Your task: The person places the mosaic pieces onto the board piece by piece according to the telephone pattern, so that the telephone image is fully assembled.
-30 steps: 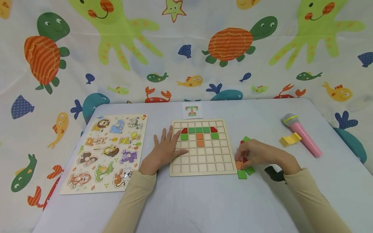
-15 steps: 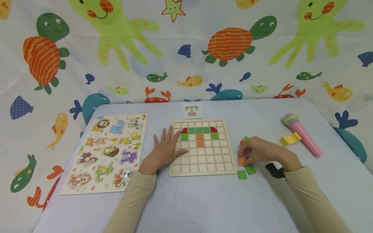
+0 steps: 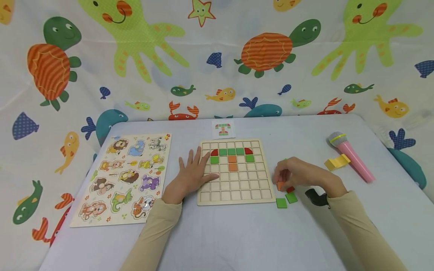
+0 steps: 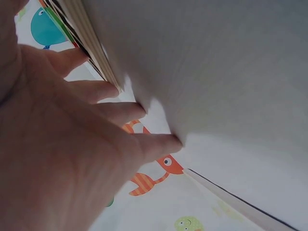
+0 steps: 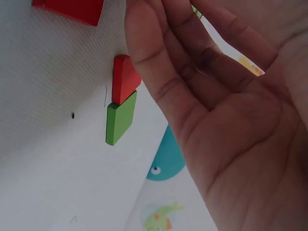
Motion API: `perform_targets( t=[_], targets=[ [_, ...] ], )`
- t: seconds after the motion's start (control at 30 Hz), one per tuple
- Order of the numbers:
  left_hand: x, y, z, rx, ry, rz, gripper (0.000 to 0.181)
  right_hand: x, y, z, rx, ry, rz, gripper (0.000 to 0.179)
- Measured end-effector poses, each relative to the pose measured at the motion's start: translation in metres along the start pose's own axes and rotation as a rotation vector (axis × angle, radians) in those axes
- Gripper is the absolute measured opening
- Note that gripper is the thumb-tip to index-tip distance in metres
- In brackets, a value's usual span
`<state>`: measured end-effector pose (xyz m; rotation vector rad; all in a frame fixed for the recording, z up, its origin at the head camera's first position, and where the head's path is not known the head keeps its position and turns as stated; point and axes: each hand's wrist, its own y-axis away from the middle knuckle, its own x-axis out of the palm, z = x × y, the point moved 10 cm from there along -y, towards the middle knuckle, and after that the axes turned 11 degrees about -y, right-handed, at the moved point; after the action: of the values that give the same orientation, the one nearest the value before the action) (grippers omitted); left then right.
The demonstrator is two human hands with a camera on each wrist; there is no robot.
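My right hand [image 3: 300, 174] pinches an orange square tile [image 3: 280, 185] between thumb and fingertips, just right of the wooden grid board [image 3: 245, 184]. Around it lie loose tiles: a green square [image 3: 281, 203], another green square [image 3: 291, 197] and a red piece [image 3: 290, 189]. In the right wrist view, a red round-edged tile [image 5: 126, 79] touches a green tile [image 5: 120, 118]; the pinched tile is out of sight there. My left hand [image 3: 190, 174] rests with spread fingers on the board's left edge. Green, red and orange tiles on the board form a T-like top and stem.
A small pattern card [image 3: 223, 129] lies behind the board. To the left is an animal puzzle board [image 3: 116, 203]. A pink toy microphone [image 3: 354, 160] and a yellow block [image 3: 337, 162] lie at the right. A printed sea-animal cloth [image 3: 203, 71] hangs behind.
The orange tile has come away from beside the green square, moved slightly back and tilted up in my right fingers. The left hand has stayed in place.
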<state>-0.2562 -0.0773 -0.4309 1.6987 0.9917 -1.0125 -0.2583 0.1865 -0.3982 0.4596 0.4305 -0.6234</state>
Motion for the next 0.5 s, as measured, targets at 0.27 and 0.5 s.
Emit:
perform_targets(
  t=[0.27,0.5],
  targets=[
    [0.003,-0.001,-0.001,0.002,0.000,0.002,0.089,-0.008,-0.004,0.009,-0.056,0.065,-0.033,0.017],
    [0.001,0.000,0.000,0.000,0.002,-0.007,0.089,-0.021,-0.022,0.039,-0.180,0.161,-0.138,0.017]
  ],
)
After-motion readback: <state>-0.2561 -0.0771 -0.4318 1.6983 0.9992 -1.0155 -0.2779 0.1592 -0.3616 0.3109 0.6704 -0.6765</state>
